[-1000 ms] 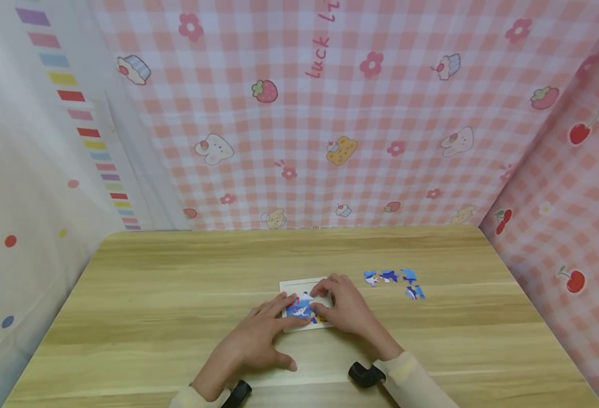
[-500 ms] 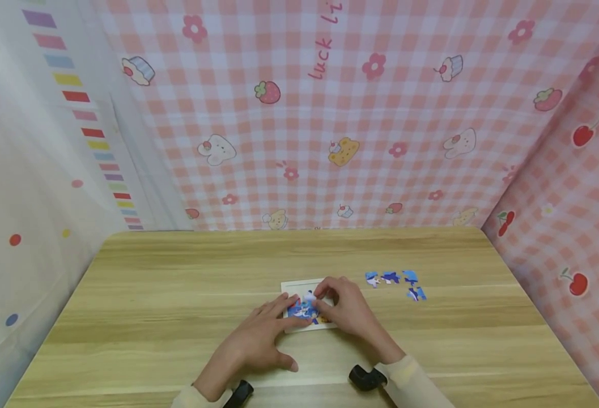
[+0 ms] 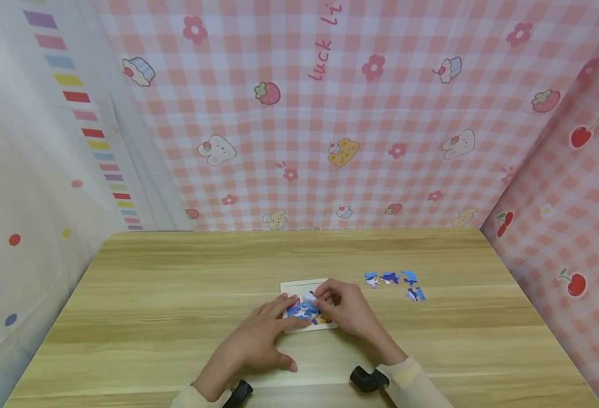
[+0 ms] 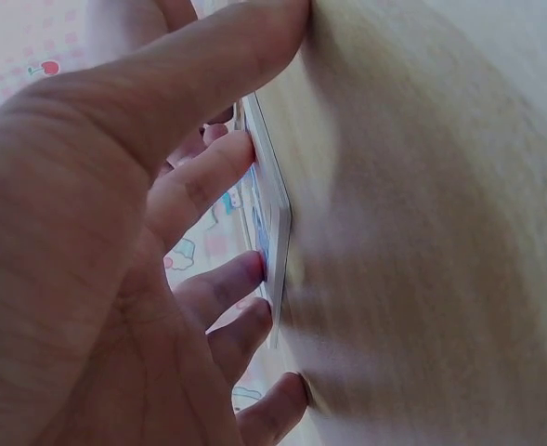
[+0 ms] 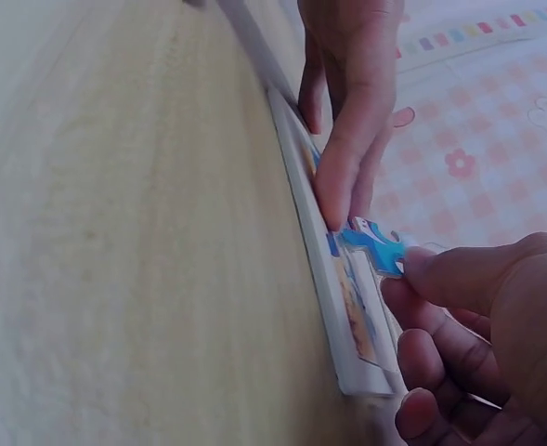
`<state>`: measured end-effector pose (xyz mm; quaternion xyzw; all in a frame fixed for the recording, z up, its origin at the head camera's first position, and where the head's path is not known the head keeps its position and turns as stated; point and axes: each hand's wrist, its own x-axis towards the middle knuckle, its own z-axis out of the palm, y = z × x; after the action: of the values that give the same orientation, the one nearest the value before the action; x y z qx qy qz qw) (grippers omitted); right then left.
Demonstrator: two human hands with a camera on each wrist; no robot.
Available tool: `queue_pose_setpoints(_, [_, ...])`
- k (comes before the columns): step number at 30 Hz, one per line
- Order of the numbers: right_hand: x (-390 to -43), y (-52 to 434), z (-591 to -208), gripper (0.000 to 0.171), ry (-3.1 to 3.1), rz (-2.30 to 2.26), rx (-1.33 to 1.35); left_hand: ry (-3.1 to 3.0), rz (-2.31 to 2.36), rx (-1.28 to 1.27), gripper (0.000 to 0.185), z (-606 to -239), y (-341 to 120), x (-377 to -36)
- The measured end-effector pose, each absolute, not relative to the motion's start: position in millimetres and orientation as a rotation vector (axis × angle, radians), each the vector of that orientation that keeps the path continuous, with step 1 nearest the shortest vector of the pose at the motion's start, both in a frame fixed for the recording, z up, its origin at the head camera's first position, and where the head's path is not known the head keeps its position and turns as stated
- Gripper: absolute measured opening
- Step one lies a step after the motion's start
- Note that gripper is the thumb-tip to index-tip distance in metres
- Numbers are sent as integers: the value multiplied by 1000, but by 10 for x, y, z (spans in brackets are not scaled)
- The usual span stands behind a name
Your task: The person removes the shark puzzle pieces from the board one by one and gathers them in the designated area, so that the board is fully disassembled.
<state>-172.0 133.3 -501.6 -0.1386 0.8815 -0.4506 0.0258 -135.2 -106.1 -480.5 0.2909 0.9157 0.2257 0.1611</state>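
Observation:
A shallow white puzzle tray (image 3: 291,286) lies on the table, partly filled with a blue sea picture. My left hand (image 3: 260,337) rests on its left side with fingers spread, several fingertips touching the tray and pieces. The left wrist view shows those fingers straight along the tray's edge, with the little finger on the tabletop. Between thumb and forefinger, my right hand (image 3: 347,306) pinches a blue and white jigsaw piece (image 5: 377,251). This piece is tilted over the picture, close to a left fingertip. The right hand hides part of the tray's right side.
Several loose jigsaw pieces (image 3: 390,277) lie to the right, behind the right hand. The wooden table (image 3: 177,272) ends at a pink checked cloth (image 3: 299,113) at the back, with hanging cloth on both sides. Black wrist mounts (image 3: 368,378) sit near both cuffs.
My right thumb and forefinger have drawn closer together over the picture, and the right hand has lowered a little. The left hand stays in place. The loose pieces are unchanged.

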Motion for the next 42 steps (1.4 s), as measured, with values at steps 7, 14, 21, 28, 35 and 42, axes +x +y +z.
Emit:
queue_pose_setpoints(7, [-1712, 1394, -4977, 6, 2739, -1425, -385, 2603, 652, 828, 76, -4804, -1074, -1361])
queue_pose_setpoints(14, [-1711, 1551, -4978, 5, 2750, -1424, -378, 2602, 650, 816, 77, -4805, -1087, -1356])
queue_pose_setpoints(21, [-1710, 1754, -4988, 6, 2744, -1426, -341, 2609, 646, 808, 78, -4806, -1098, -1359])
queue_pose_setpoints(28, [-1703, 1967, -4988, 4, 2761, -1371, -276, 2605, 647, 790, 78, -4808, -1084, -1348])
queue_pose_setpoints(35, [-1705, 2205, -4923, 6, 2758, -1349, -223, 2601, 648, 791, 78, -4809, -1068, -1347])
queue_pose_setpoints(42, [-1724, 2465, -4928, 7, 2812, -1338, -267, 2603, 648, 798, 77, -4804, -1066, -1349])
